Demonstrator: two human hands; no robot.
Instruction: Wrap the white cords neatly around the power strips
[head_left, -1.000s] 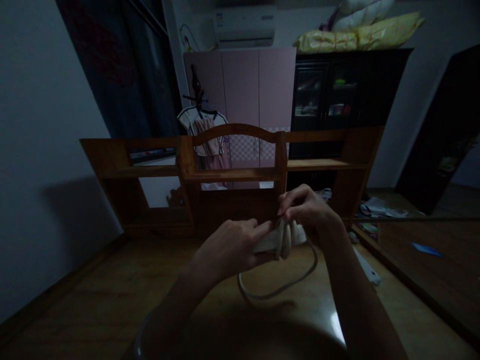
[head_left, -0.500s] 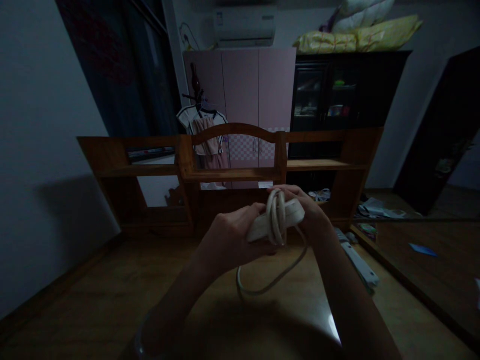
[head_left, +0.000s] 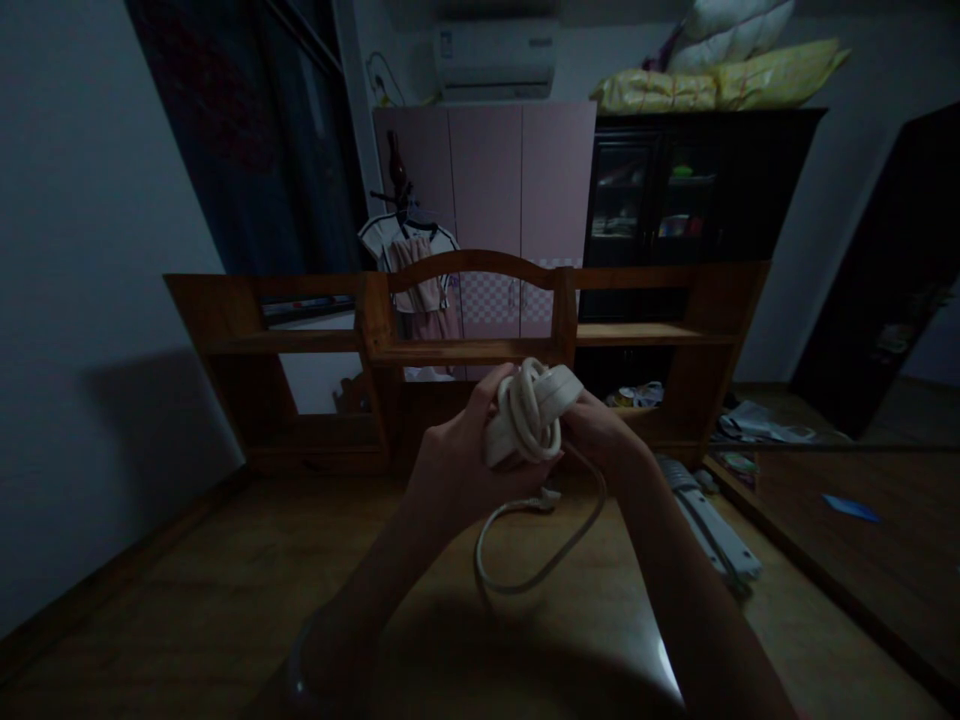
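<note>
A white power strip with its white cord wound round it is held up above the wooden desk. My left hand grips the strip's near end with the fingers wrapped round it. My right hand is closed on the far side of the bundle and on the cord. A loose loop of cord hangs below the hands, ending in a plug near my left hand.
A second white power strip lies on the desk to the right. A wooden shelf unit stands along the desk's back edge. Papers and a blue scrap lie at the right. A wall is on the left.
Both hands have lifted the power strip higher and turned it more upright. More cord now sits wound round it, and the hanging loop has grown shorter, with the plug now showing.
</note>
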